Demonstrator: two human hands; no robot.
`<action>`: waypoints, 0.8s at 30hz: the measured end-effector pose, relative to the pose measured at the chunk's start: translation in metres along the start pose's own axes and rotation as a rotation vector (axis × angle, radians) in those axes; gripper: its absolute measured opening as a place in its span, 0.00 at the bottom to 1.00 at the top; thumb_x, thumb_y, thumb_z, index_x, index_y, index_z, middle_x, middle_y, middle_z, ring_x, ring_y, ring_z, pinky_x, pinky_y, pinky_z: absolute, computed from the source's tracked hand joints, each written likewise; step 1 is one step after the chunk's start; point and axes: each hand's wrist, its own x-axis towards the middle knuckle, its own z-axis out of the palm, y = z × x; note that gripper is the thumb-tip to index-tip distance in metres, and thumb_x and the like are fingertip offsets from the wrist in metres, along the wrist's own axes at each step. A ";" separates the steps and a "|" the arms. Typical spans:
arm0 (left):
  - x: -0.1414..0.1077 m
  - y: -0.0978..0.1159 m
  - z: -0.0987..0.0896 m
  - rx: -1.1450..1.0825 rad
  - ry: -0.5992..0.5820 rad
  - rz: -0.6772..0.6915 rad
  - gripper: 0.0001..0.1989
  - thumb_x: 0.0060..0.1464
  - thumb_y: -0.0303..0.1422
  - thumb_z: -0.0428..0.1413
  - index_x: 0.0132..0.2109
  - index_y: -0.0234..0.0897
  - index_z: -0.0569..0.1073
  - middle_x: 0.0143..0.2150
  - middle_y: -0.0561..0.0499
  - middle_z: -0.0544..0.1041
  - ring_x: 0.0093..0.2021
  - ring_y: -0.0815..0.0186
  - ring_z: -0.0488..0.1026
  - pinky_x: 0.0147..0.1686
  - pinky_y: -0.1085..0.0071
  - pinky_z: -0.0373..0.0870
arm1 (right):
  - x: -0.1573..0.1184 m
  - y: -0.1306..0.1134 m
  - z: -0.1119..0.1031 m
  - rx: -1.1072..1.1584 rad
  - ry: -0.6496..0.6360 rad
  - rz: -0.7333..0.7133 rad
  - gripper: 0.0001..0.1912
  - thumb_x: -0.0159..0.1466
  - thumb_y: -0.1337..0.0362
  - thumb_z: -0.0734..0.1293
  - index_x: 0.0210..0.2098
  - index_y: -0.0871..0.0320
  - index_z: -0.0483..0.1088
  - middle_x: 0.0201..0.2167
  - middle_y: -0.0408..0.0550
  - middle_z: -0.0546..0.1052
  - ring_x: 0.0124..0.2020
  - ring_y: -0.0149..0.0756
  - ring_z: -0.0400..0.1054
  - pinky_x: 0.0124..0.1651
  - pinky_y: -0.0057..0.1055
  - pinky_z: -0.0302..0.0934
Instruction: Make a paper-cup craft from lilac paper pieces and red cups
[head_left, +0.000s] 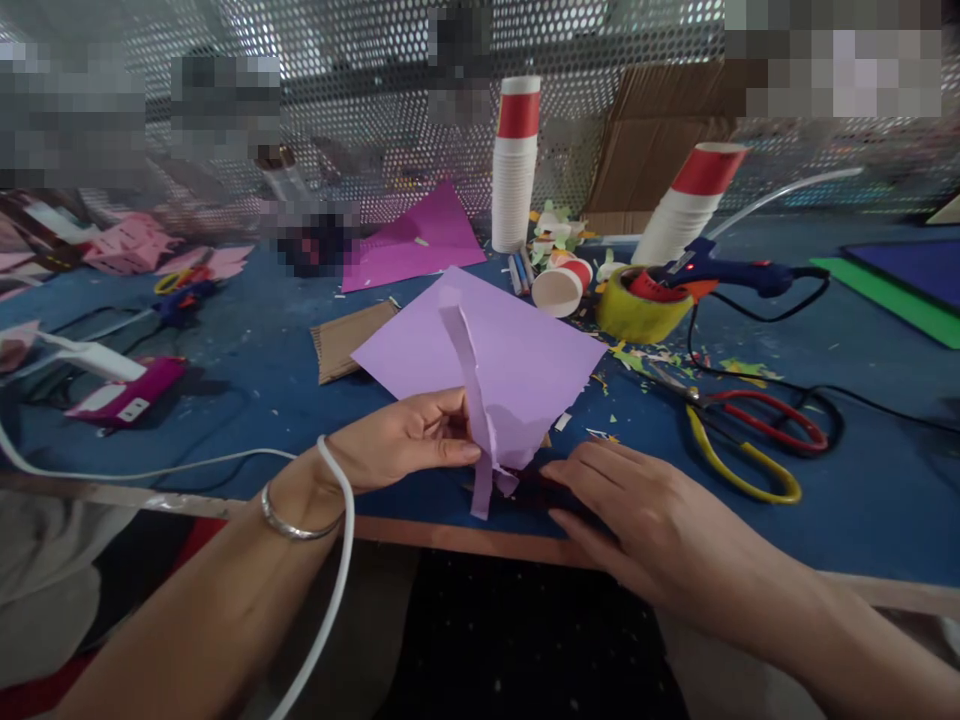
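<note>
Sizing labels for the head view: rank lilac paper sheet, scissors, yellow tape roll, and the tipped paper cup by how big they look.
1. lilac paper sheet
2. scissors
3. yellow tape roll
4. tipped paper cup

The tape roll and cup lie farther from the camera than the scissors, so their true sizes are unsure.

Paper sheet (517,360) on table (247,370) (near edge); scissors (750,430) right, cardboard (349,340) left.

Two hands work at the table edge. Between them lies one lilac paper sheet (510,360). Beyond the right hand (637,510) lie one pair of scissors (742,430), one tape roll (637,305), one glue gun (720,270) and two cup stacks (516,165).
</note>
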 end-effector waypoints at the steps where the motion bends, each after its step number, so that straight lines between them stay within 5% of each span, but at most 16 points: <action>1: 0.000 0.000 0.000 -0.009 -0.014 -0.010 0.05 0.59 0.31 0.60 0.41 0.37 0.73 0.41 0.50 0.75 0.42 0.66 0.71 0.47 0.68 0.67 | -0.002 0.001 0.000 0.000 0.001 0.000 0.11 0.67 0.69 0.63 0.47 0.62 0.72 0.37 0.53 0.77 0.38 0.46 0.73 0.39 0.48 0.72; 8: 0.000 0.001 0.001 0.029 -0.044 -0.078 0.05 0.61 0.32 0.59 0.43 0.39 0.72 0.44 0.48 0.76 0.46 0.66 0.72 0.48 0.67 0.68 | -0.002 0.000 -0.005 0.092 0.017 0.065 0.11 0.67 0.70 0.62 0.47 0.61 0.72 0.38 0.53 0.77 0.39 0.44 0.72 0.42 0.45 0.71; 15: 0.002 0.008 0.001 0.174 -0.084 -0.094 0.07 0.62 0.33 0.57 0.47 0.39 0.73 0.51 0.44 0.78 0.53 0.60 0.72 0.57 0.59 0.65 | 0.009 0.005 -0.011 0.357 0.049 0.213 0.10 0.66 0.73 0.63 0.41 0.55 0.73 0.37 0.44 0.76 0.37 0.32 0.72 0.40 0.28 0.67; 24: 0.006 0.009 -0.004 0.193 -0.085 -0.133 0.11 0.62 0.30 0.56 0.51 0.41 0.74 0.57 0.46 0.75 0.58 0.60 0.70 0.58 0.59 0.64 | -0.004 0.008 -0.013 0.354 0.132 0.290 0.09 0.68 0.69 0.61 0.38 0.55 0.73 0.33 0.44 0.76 0.35 0.32 0.72 0.37 0.27 0.68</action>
